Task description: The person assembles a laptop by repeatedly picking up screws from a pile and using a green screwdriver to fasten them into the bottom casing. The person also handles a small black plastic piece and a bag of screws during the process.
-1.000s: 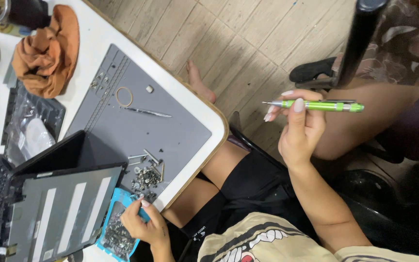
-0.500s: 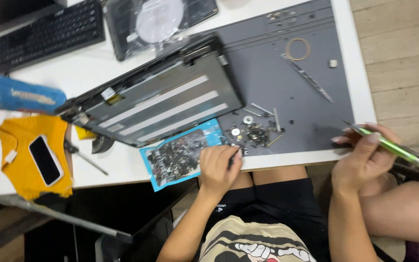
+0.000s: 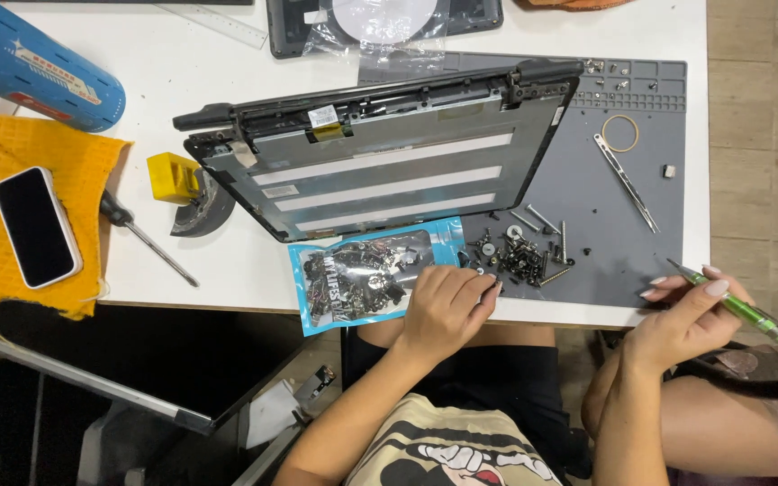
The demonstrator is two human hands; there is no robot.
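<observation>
My left hand (image 3: 447, 310) rests at the table's front edge, fingertips touching a pile of small screws (image 3: 520, 255) on a grey work mat (image 3: 623, 234). Just left of that hand lies a blue zip bag of screws (image 3: 362, 274). My right hand (image 3: 686, 319) is off the table's front right corner and holds a green screwdriver (image 3: 745, 310), its tip pointing back toward the mat. A laptop lid (image 3: 380, 171), back panel up, lies in the middle of the table.
On the mat are tweezers (image 3: 625, 180), a rubber ring (image 3: 620, 133) and small parts. At left sit a phone (image 3: 36, 227) on yellow cloth (image 3: 92, 171), a blue cylinder (image 3: 33, 63), a black-handled screwdriver (image 3: 146, 238) and a yellow block (image 3: 173, 177). White table (image 3: 182, 81).
The view swung down over the table. My right hand with the green screwdriver came down from out at the side to the mat's corner. My left hand moved from the blue bag to the screw pile.
</observation>
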